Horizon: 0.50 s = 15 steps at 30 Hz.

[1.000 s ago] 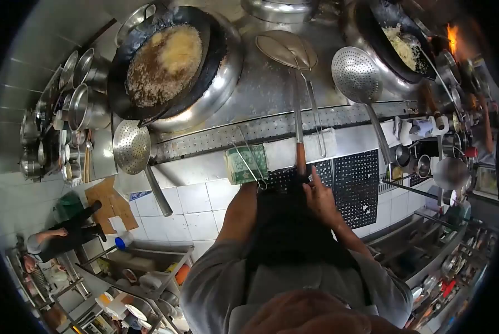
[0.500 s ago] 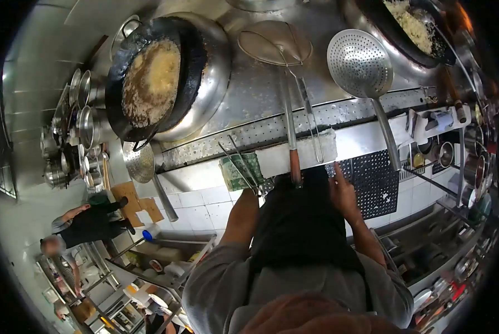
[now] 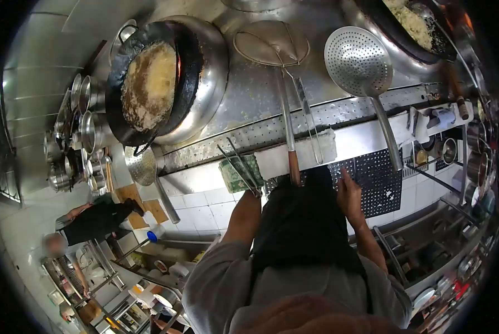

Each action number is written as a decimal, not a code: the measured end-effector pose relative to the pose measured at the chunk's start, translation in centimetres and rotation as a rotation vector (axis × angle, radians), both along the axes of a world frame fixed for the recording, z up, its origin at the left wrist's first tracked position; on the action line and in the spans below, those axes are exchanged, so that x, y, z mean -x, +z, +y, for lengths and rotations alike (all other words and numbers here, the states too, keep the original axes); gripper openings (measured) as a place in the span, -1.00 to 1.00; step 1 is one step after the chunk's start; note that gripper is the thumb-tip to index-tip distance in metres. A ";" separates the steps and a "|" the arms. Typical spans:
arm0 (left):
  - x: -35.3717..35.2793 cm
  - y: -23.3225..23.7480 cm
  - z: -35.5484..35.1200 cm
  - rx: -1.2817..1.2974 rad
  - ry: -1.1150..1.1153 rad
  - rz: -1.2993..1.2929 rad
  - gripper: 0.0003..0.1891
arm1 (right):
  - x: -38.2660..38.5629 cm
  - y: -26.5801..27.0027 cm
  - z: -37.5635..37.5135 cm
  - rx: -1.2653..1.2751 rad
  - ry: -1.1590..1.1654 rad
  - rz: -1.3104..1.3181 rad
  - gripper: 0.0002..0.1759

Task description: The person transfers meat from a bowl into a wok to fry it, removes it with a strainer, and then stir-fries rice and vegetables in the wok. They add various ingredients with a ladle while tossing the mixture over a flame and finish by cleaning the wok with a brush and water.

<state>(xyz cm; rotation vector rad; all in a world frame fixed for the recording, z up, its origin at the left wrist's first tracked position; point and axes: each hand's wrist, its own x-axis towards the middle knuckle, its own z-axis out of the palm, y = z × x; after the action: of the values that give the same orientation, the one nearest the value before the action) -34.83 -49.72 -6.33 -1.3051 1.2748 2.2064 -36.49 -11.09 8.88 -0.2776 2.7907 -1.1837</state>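
My left hand (image 3: 252, 201) is closed around the near end of metal tongs (image 3: 239, 166), whose two arms reach over a folded green cloth (image 3: 240, 173) on the counter's front ledge. Nothing shows in my right hand (image 3: 349, 196), which hangs beside my black apron just off the ledge, one finger pointing up and the others loosely curled. Between my hands lies a wire-mesh strainer (image 3: 272, 42) with a wooden-ended handle. Beside it are long thin metal tongs (image 3: 309, 119), and a perforated skimmer (image 3: 358, 60) rests further right.
At the left, a black wok (image 3: 116, 106) of foaming oil sits on a steel ring. Another wok (image 3: 436, 51) with pale food stands at the upper right, a flame beside it. A second skimmer (image 3: 141, 165) leans on the left ledge. A person (image 3: 96, 221) stands far left.
My right hand has drawn slightly back and right, off the ledge edge. My left hand stays on the tongs. The view has shifted a little; the far-left person's pose differs slightly.
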 end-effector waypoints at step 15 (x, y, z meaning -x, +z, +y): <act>-3.7 -4.6 -1.5 0.073 -0.170 0.062 -0.49 | 10.1 2.8 -13.0 -0.291 0.061 0.265 -0.21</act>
<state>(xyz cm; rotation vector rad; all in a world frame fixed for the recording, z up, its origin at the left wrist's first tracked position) -31.17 -51.20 -10.98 -1.1158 1.4447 2.1154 -46.58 -24.09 11.68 -0.5230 3.1030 -0.7615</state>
